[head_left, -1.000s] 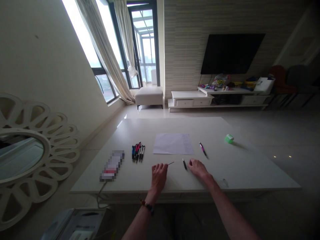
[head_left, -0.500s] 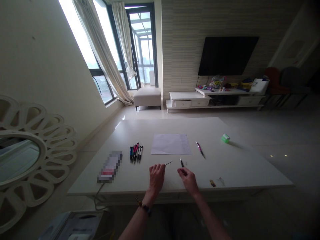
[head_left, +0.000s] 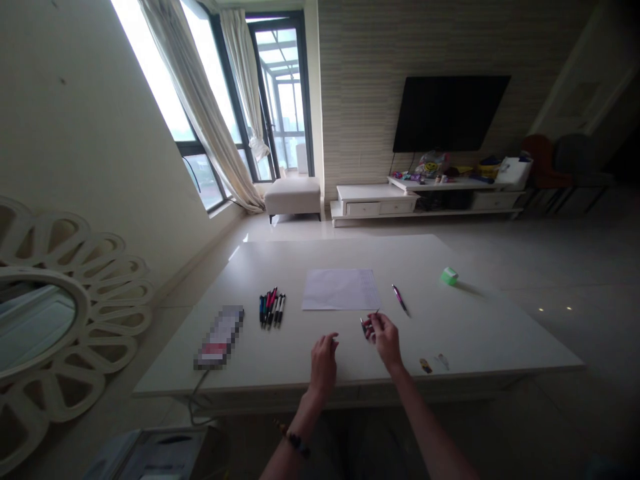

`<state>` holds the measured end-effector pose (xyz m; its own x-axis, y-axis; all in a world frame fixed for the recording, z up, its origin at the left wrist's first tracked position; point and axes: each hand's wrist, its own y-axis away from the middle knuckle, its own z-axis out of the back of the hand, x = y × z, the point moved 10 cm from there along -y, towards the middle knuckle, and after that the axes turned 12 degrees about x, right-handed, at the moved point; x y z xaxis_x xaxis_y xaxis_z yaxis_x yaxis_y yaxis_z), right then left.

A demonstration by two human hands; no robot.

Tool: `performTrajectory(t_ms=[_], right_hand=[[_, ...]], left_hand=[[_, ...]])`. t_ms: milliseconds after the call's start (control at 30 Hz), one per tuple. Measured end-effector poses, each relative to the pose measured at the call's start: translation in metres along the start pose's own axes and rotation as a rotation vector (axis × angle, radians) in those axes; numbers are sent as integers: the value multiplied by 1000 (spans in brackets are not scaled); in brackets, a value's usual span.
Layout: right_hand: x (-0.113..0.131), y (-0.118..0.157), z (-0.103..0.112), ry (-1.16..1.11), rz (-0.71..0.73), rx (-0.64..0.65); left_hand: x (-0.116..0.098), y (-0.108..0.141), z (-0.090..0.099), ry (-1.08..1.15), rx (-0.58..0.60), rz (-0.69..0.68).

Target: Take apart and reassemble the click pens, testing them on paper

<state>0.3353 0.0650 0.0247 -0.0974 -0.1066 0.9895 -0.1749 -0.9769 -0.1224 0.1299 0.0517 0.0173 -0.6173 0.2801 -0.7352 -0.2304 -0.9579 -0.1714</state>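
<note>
My left hand (head_left: 324,363) is just above the near part of the table, its fingers pinched together; whatever may be between them is hidden. To its right, my right hand (head_left: 386,339) is closed, with a thin dark tip (head_left: 377,312) poking up from thumb and forefinger. A dark pen barrel (head_left: 364,327) shows beside its lower fingers; I cannot tell whether they grip it or it rests on the table. A sheet of white paper (head_left: 340,289) lies beyond both hands. One pink and black pen (head_left: 401,300) is right of the paper.
Several pens (head_left: 271,310) lie side by side at left, near a blurred phone-like object (head_left: 220,337) with a cable. A green and white container (head_left: 449,276) stands at the right. Small pieces (head_left: 425,365) lie by the front edge of the white table (head_left: 500,333).
My right hand has moved up and slightly right, and a thin tip now shows at its fingertips. My left hand has shifted right and down; the thin rod it held no longer shows.
</note>
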Motion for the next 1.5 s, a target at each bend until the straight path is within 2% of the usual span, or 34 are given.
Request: performTrajectory(t_ms=[67,133,200,300,400,533,667,833,900,967,1133,1233,1333,1500], right_hand=[[-7,-14,22,232,-23,17],[-19,-23,35,454,-46,51],[-30,-27,39,594,-50,74],[-40,-27,35,690,-18,88],[-39,-22,37,696,29,41],[-35,-12,53,586,100,-44],[-38,-3,75,504,59,-152],[-35,-4,73,501,25,-136],[-34,-3,73,512,24,-126],[-35,1,77,563,14,-124],[-41,19,96,927,-36,-151],[-38,24,100,1060,-1,-180],[-34,24,93,1142,49,-166],[-32,21,91,1224,17,-171]], left_hand=[[12,-4,3,122,-32,61],[24,-9,-2,205,-18,156],[29,-15,-10,235,26,234],[23,-26,-16,170,48,269],[14,-36,-19,48,47,300],[9,-46,-24,-78,62,341],[0,-52,-22,-292,-16,303],[-10,-51,-22,-420,-64,245],[-10,-46,-15,-408,-71,224],[-3,-36,-1,-408,-79,214],[39,0,57,-623,-82,310],[60,16,85,-732,-89,378],[66,21,96,-760,-114,411],[62,19,91,-741,-112,401]])
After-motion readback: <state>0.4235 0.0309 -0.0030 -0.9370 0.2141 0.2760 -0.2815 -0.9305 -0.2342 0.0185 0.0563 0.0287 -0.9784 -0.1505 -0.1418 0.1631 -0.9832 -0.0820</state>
